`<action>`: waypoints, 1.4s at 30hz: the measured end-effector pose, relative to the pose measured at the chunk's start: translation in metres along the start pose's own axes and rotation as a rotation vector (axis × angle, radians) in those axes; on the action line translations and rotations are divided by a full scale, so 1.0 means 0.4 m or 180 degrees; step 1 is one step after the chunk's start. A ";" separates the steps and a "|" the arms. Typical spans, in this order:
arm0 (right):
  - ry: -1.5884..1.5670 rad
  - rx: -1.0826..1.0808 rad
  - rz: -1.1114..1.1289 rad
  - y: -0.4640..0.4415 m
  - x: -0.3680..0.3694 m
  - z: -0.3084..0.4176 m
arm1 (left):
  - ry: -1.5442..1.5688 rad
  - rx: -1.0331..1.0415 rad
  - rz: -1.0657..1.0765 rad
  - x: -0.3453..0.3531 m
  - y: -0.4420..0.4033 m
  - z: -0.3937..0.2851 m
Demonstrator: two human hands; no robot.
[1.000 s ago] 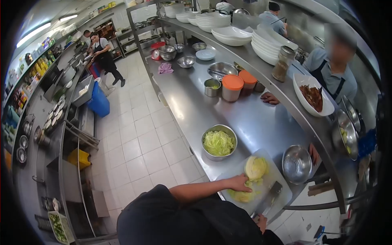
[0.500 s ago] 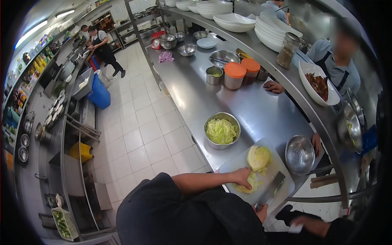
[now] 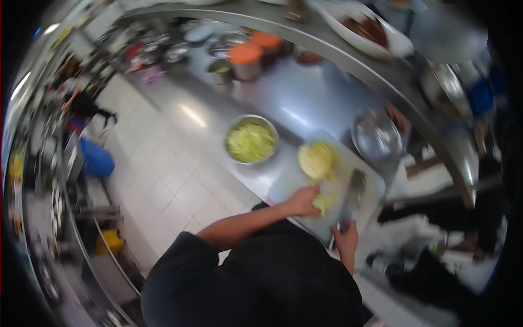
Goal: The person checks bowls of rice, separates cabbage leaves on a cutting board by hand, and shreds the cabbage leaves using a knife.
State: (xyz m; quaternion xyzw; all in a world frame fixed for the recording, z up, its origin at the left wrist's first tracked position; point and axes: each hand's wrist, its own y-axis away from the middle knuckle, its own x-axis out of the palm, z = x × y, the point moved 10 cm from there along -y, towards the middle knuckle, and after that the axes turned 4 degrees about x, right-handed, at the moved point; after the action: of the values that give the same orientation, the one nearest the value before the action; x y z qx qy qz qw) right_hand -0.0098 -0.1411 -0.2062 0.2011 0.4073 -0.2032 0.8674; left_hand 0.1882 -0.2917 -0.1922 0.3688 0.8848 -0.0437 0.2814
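My left hand [image 3: 305, 201] is on cut cabbage pieces [image 3: 323, 204] at the left side of the white cutting board [image 3: 340, 158], its fingers curled over them. My right hand [image 3: 346, 238] grips the handle of a broad knife [image 3: 355, 191], whose blade lies over the board and points away from me. Just beyond my left hand rests a partly cut cabbage [image 3: 317, 161]. To the left of the board stands a metal bowl [image 3: 226, 143] filled with shredded cabbage [image 3: 250, 143]. The picture is blurred.
An empty metal bowl [image 3: 376, 136] stands right of the board, near a co-worker's hand [image 3: 396, 118]. Orange-lidded containers [image 3: 245, 54] stand farther back. A shelf edge [image 3: 348, 64] curves overhead. Another person's dark-clothed limbs [image 3: 436, 278] are at the lower right.
The view has tilted and shifted, so the table appears farther left. At the right, another person in dark clothing has come further into view. Both my hands keep their places at the board.
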 end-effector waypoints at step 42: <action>-0.0229 0.0399 -0.0239 0.043 -0.055 0.046 | -0.1178 0.2403 0.0041 0.037 0.112 -0.225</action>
State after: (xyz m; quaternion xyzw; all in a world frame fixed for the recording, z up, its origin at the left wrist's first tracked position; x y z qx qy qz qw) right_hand -0.0025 -0.1320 -0.1748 0.2321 0.3696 -0.2678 0.8590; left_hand 0.1681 -0.2244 -0.1190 0.4375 0.7388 -0.4287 0.2810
